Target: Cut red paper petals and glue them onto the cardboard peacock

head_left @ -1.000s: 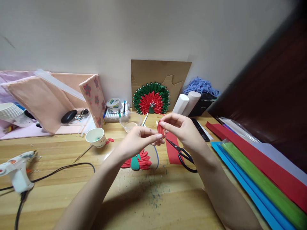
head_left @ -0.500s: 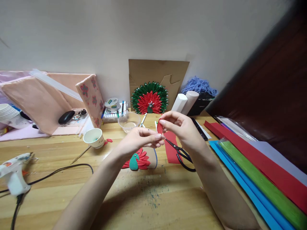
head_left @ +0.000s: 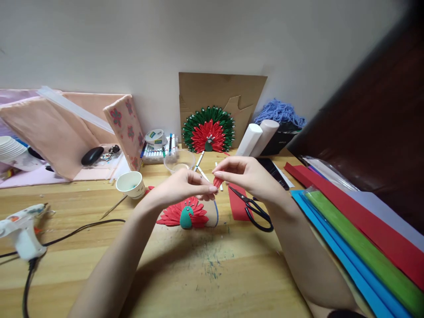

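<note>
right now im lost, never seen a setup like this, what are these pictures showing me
No machine here: just a person's two bare hands. Every picture comes from one camera worn on the head, looking forward and down. The right hand pinches a red piece; the left hand seems to pinch its lower end. Below, on the table, lies a red-and-green bird. Scissors lie partly over a red sheet. Toward the left are a cup and a glue gun.
</note>
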Motion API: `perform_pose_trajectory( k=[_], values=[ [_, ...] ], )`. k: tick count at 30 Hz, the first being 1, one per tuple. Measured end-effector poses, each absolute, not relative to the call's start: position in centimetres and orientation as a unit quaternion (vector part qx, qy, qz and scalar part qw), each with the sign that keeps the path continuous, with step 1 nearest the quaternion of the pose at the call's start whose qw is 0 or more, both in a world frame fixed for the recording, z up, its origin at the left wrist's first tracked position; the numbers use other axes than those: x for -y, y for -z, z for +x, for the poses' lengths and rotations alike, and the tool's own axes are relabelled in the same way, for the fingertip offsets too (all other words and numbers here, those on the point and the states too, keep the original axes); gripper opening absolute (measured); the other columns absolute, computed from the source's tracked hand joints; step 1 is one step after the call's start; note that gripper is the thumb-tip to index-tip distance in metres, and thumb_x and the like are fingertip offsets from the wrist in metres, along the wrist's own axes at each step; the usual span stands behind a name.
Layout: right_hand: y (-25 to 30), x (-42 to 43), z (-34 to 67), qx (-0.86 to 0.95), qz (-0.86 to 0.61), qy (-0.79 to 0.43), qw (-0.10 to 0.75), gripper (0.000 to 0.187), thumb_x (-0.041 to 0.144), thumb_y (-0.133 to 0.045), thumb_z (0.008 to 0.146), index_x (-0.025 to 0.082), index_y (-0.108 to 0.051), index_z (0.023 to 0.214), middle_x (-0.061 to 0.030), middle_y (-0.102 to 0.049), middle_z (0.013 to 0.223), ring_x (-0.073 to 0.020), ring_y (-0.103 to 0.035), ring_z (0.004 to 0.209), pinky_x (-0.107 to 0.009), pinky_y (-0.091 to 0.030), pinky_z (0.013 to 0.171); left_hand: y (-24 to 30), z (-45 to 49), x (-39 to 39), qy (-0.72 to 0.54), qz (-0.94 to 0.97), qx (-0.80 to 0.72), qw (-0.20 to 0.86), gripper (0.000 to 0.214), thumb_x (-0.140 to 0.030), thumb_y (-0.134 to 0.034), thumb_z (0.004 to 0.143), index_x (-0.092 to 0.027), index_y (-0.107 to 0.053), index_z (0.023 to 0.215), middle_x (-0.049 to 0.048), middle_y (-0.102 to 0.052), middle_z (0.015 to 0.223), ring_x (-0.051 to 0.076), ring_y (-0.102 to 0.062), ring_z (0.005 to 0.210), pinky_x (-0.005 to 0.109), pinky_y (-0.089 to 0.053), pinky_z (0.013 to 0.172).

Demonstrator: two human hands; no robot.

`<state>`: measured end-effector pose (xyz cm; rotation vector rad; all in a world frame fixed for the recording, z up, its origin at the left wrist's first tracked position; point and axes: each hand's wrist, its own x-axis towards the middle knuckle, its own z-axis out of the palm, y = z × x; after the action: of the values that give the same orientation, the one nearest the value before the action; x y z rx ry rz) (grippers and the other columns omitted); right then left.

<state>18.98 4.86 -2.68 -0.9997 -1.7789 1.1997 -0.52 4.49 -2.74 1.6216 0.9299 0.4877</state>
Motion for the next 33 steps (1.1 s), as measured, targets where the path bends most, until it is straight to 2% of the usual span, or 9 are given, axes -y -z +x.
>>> perform_pose_trajectory(
  k=[5,8,11,14,19,27,33],
  values=[
    [5.9,-7.2,17.8,0.694,-0.421,-0.433,0.391,0.022,0.035,-0.064,0.076,0.014,-0.067,0.08,-0.0039,-0.067,0.075,-0.0132,-0.06,0.067,-0.026,-0.046,0.061,2.9,-2.7,-5.4,-0.242,0.736,-0.509,0.375,0.038,-0.051,-0.053,0.079,-0.018,-0.071,0.078,0.0052,-0.071,0.078,0.018,-0.061,0.071,0.027,-0.045,0.063],
    [9.1,-8.6,16.7,0.682,-0.454,-0.439,0.369,0.023,0.034,-0.067,0.071,0.012,-0.066,0.077,-0.004,-0.066,0.071,-0.0131,-0.06,0.063,-0.026,-0.046,0.058,2.4,-4.2,-5.6,-0.259,0.725,-0.573,0.28,0.039,-0.053,-0.053,0.078,-0.019,-0.072,0.079,0.005,-0.071,0.079,0.018,-0.061,0.07,0.027,-0.044,0.062],
    [12.2,-8.6,15.8,0.645,-0.476,-0.494,0.336,0.023,0.034,-0.066,0.071,0.012,-0.063,0.076,-0.0041,-0.066,0.065,-0.0149,-0.063,0.057,-0.027,-0.048,0.053,1.6,-5.4,-5.3,-0.268,0.71,-0.594,0.265,0.036,-0.052,-0.054,0.078,-0.021,-0.072,0.082,0.0054,-0.072,0.082,0.019,-0.062,0.072,0.028,-0.044,0.065],
    [14.3,-7.8,15.5,0.614,-0.481,-0.533,0.329,0.022,0.034,-0.064,0.073,0.013,-0.062,0.078,-0.0052,-0.067,0.068,-0.0177,-0.067,0.06,-0.03,-0.052,0.059,0.7,-6.3,-4.8,-0.285,0.69,-0.611,0.261,0.035,-0.052,-0.054,0.079,-0.022,-0.072,0.083,0.0052,-0.072,0.086,0.019,-0.063,0.076,0.027,-0.044,0.067],
    [16.1,-7.0,15.6,0.624,-0.511,-0.472,0.357,0.018,0.031,-0.063,0.074,0.014,-0.063,0.08,-0.0065,-0.068,0.076,-0.0181,-0.067,0.07,-0.032,-0.052,0.069,-0.7,-7.2,-3.9,-0.313,0.666,-0.642,0.215,0.04,-0.054,-0.052,0.08,-0.019,-0.071,0.078,0.0049,-0.072,0.082,0.019,-0.062,0.077,0.027,-0.044,0.067],
    [16.3,-5.9,14.7,0.63,-0.535,-0.444,0.347,0.018,0.031,-0.063,0.072,0.014,-0.064,0.078,-0.0056,-0.068,0.076,-0.0167,-0.062,0.071,-0.031,-0.05,0.069,-2.1,-7.5,-2.4,-0.351,0.633,-0.668,0.174,0.04,-0.047,-0.046,0.087,-0.016,-0.071,0.086,0.0027,-0.072,0.087,0.016,-0.061,0.086,0.024,-0.042,0.075],
    [16.2,-6.1,15.1,0.638,-0.548,-0.425,0.334,0.016,0.03,-0.06,0.075,0.015,-0.064,0.078,-0.006,-0.067,0.077,-0.0168,-0.063,0.072,-0.031,-0.049,0.07,-2.5,-7.3,-2.2,-0.341,0.632,-0.678,0.157,0.04,-0.047,-0.044,0.088,-0.017,-0.072,0.085,0.0006,-0.072,0.086,0.016,-0.062,0.089,0.027,-0.042,0.082]
  ],
)
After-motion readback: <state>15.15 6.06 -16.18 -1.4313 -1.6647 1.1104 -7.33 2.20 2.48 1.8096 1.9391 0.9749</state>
